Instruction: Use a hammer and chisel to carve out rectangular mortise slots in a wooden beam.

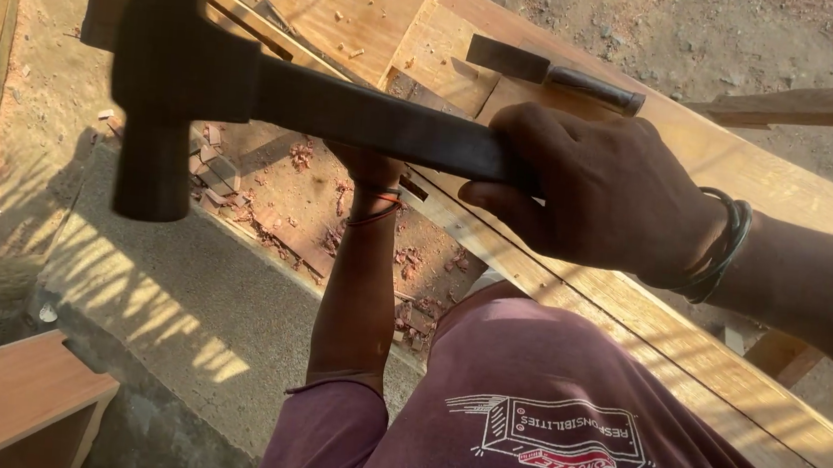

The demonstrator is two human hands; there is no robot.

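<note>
Right hand [596, 190] clenched tight round the handle of a dark claw hammer [184, 73], raised above the wooden plank [689, 328]. Left hand [370, 168] mostly hidden behind the handle; its grip cannot be told. A chisel [551, 72] lies on the plank.

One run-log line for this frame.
right hand: grips hammer, raised | left hand: mostly hidden behind handle, on wooden frame | chisel: lying on frame

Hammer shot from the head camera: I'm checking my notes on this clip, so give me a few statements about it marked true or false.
1. The right hand grips the hammer by its handle. True.
2. The hammer head rests on the ground. False: it is raised in the air.
3. A chisel lies on the wooden beam. True.
4. The left hand holds the chisel. False: it reaches behind the hammer handle, mostly hidden.
5. The right wrist is bare. False: it wears bangles.
</note>
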